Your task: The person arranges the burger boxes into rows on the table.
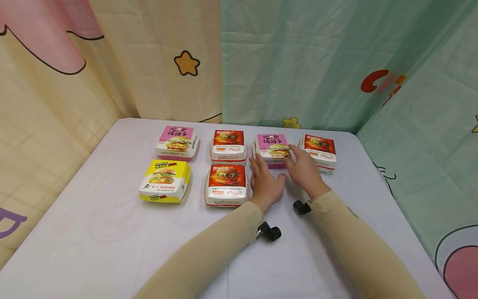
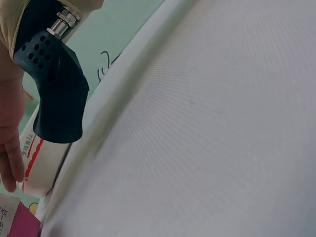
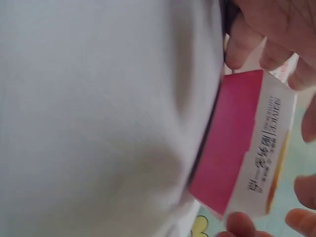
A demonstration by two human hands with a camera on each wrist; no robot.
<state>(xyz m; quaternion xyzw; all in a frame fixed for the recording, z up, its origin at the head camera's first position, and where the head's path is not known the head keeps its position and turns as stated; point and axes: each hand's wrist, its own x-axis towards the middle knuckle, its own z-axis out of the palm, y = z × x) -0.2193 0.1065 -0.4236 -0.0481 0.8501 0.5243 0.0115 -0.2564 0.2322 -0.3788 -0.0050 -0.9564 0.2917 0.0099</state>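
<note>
A burger box with a pink top point(image 1: 271, 143) stands in the back row between my two hands. Near its front left corner is my left hand point(image 1: 267, 187), fingers stretched forward, thumb apart. My right hand point(image 1: 305, 169) reaches to the box's right side, fingertips right at its edge. In the right wrist view, fingers show at both ends of the pink burger box point(image 3: 234, 140), whose base rests on the white cloth. Left of my left hand is a red-topped burger box point(image 1: 227, 192); another red-topped burger box point(image 1: 325, 160) sits beyond my right hand.
A third red-topped burger box point(image 1: 228, 145) stands in the back row. Farther left are a second pink-topped burger box point(image 1: 177, 143) and, in front of it, a yellow burger box point(image 1: 166, 180). Curtains point(image 1: 291, 62) hang behind the white-covered table point(image 1: 112, 249).
</note>
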